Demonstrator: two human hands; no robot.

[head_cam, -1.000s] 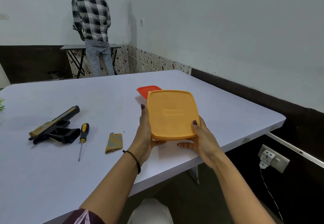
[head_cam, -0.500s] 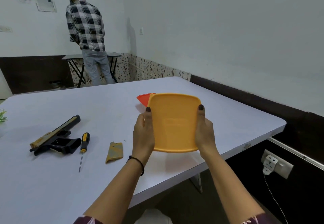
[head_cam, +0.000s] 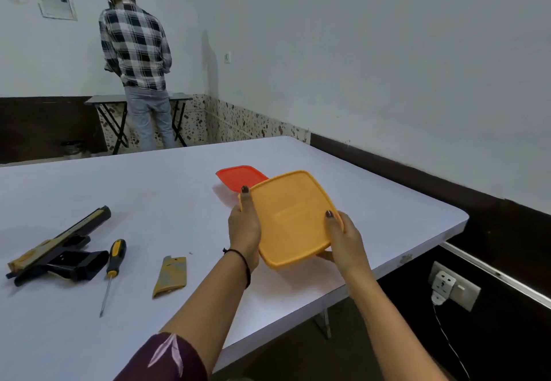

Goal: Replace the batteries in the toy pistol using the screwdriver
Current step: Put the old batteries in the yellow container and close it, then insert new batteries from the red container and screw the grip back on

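Note:
I hold an orange plastic box (head_cam: 290,219) above the white table (head_cam: 149,195), its lid side facing me. My left hand (head_cam: 244,228) grips its left edge and my right hand (head_cam: 343,237) grips its right edge. At the left of the table lies the black and tan toy pistol (head_cam: 56,249) on its side. The yellow-and-black screwdriver (head_cam: 112,267) lies just right of it, tip toward me. The pistol's tan battery cover (head_cam: 170,275) lies loose beside the screwdriver. No batteries are in sight.
A red lid or box (head_cam: 240,176) sits on the table behind the orange box. The table's right edge drops off near a wall socket with a plug (head_cam: 447,286). A person in a checked shirt (head_cam: 135,49) stands far back at a small folding table.
The orange box tipped up on edge half a second ago and now lies flatter, tilted to the right. Both hands shifted along its edges. The pistol, screwdriver and cover stayed put.

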